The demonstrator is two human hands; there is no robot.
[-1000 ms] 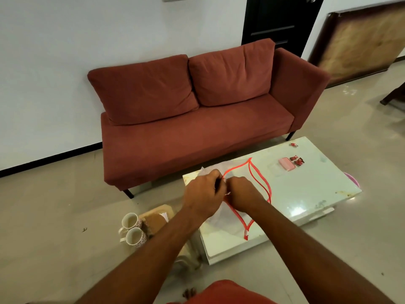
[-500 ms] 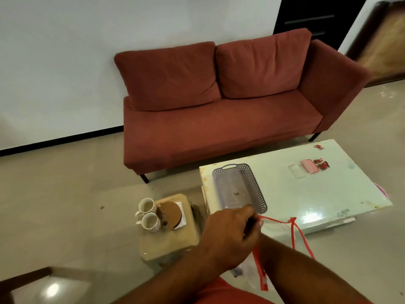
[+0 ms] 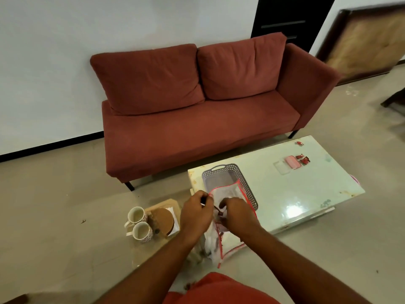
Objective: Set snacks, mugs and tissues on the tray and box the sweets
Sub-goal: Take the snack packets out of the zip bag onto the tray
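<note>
Bare forearms, no sleeves; orange-red garment (image 3: 219, 290) below.

A home living room: a red sofa (image 3: 197, 110) against a white wall, a low glossy coffee table (image 3: 295, 189) before it (bare pale floor around), and a dark door (image 3: 291, 20) behind.

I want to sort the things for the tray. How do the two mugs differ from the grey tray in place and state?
The two mugs stand on a low wooden stand beside the table; the grey tray lies on the table. The mugs are untouched and in full view; the tray is partly covered by the clear red-edged bag that the left hand and the right hand hold. Both the mugs and the tray are upright and open at the top.
</note>
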